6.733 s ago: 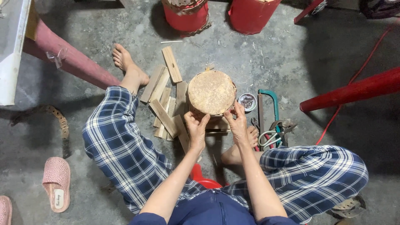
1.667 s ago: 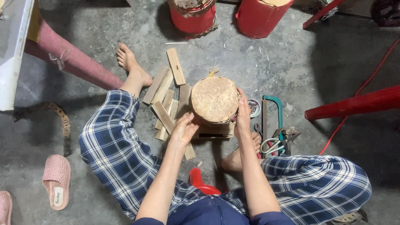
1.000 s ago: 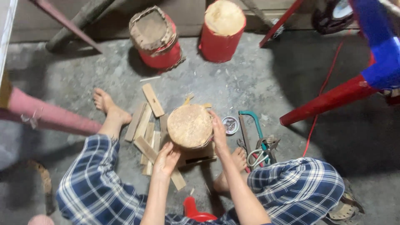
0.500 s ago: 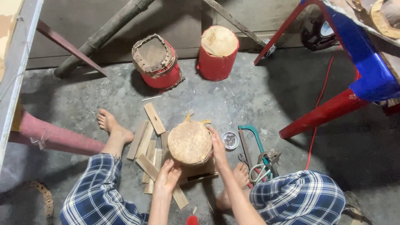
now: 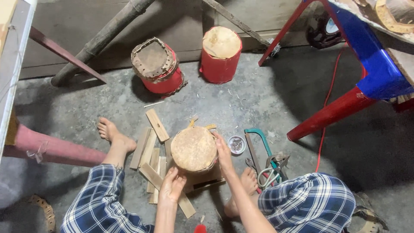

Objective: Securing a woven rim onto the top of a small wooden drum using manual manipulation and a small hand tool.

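Observation:
A small round drum [image 5: 193, 149] with a tan skin head rests on a wooden block between my legs. My left hand [image 5: 172, 185] grips its near left rim, fingers curled on the edge. On its right side lies my right hand [image 5: 223, 151], holding the rim. Several flat wooden slats [image 5: 151, 151] are scattered on the concrete floor just left of the drum.
Two red drums [image 5: 157, 64] [image 5: 221, 54] stand at the back. A small tin of nails [image 5: 236, 145], a hacksaw [image 5: 258, 142] and pliers [image 5: 269, 172] lie to the right. Red and blue table legs [image 5: 336, 110] and a red cable [image 5: 327, 108] are at right, a pink leg [image 5: 47, 149] at left.
The view has tilted up and away from my lap, so the two red drums and the wall now show. Both hands have stayed on the drum's rim.

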